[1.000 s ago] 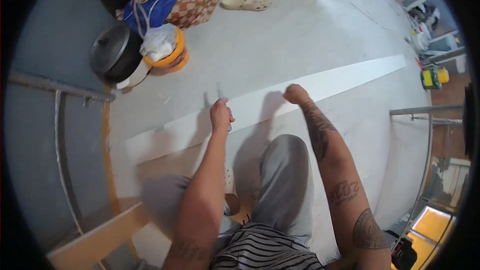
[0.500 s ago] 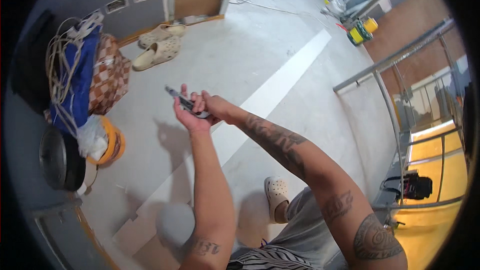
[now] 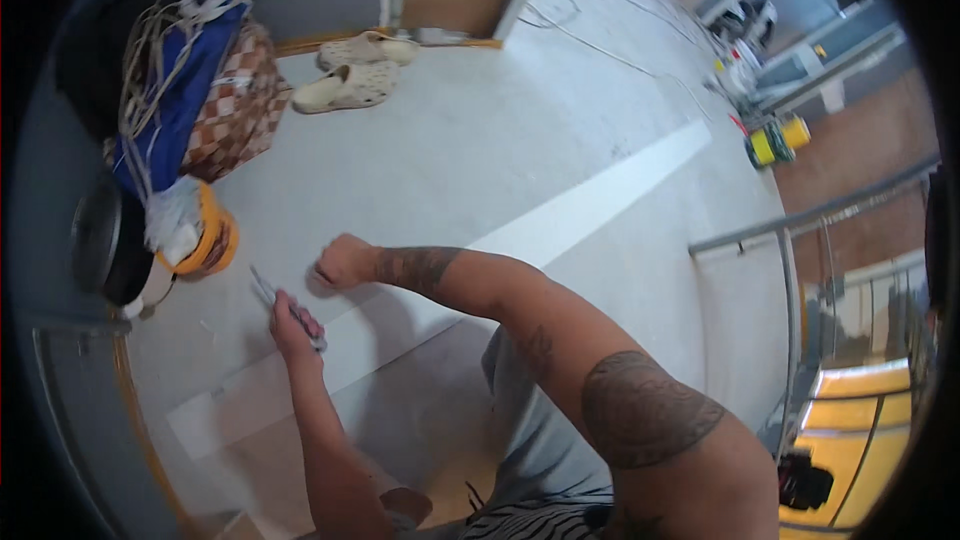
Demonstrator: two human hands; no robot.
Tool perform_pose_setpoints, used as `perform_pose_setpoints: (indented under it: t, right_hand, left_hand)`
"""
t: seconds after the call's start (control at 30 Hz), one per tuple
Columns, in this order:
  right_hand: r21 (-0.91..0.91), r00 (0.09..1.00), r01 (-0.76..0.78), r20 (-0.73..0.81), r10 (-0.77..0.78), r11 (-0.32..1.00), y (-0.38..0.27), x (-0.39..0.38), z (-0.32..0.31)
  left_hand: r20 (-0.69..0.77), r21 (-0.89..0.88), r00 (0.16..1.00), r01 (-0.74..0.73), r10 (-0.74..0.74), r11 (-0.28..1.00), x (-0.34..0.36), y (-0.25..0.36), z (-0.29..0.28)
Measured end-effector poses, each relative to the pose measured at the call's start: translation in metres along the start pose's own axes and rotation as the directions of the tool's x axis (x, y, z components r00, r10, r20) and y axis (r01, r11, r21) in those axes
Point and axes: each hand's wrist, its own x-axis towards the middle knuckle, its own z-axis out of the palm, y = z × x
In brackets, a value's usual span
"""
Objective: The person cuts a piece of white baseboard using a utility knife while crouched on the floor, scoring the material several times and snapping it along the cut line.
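Observation:
My left hand [image 3: 292, 325] is closed around a slim metal tool [image 3: 262, 282], perhaps a knife, its tip pointing up and away from me. Just right of and above it, my right hand [image 3: 343, 265] is a closed fist; whatever it holds, if anything, is hidden. Beneath my arms a long white board [image 3: 600, 190] lies diagonally on the pale floor, partly hidden by my right forearm. Left of my hands stands an orange bucket [image 3: 218, 250] with a plastic bag in it.
A black pot [image 3: 100, 240], a blue-and-checked bag pile [image 3: 240, 110] and beige clogs [image 3: 340, 88] line the left. Cables [image 3: 650, 72] cross the floor. A metal frame [image 3: 740, 240] and green-and-yellow containers [image 3: 770, 145] are on the right; grey wall [image 3: 300, 10] behind.
Half a second ago both hands were together on the tool higher up; now they are apart and lower, the tool in my left hand, my right forearm swung leftward across the board.

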Motion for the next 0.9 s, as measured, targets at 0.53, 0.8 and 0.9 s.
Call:
perform_pose_setpoints:
  t: [0.53, 0.8, 0.9]
  right_hand:
    - [-0.254, 0.969, 0.013, 0.241, 0.050, 0.967, -0.031, -0.102, 0.039]
    - [-0.362, 0.923, -0.047, 0.341, 0.179, 0.931, -0.038, -0.149, 0.058]
    - [-0.352, 0.911, -0.051, 0.368, 0.188, 0.935, -0.044, -0.142, 0.057]
  left_hand:
    - [-0.012, 0.162, 0.961, -0.272, 0.278, 0.948, -0.025, -0.125, -0.060]
    - [0.031, 0.522, 0.999, -0.027, 0.013, 0.852, -0.020, -0.158, -0.094]
    - [-0.007, 0.619, 0.987, -0.120, 0.158, 0.776, -0.029, -0.168, -0.097]
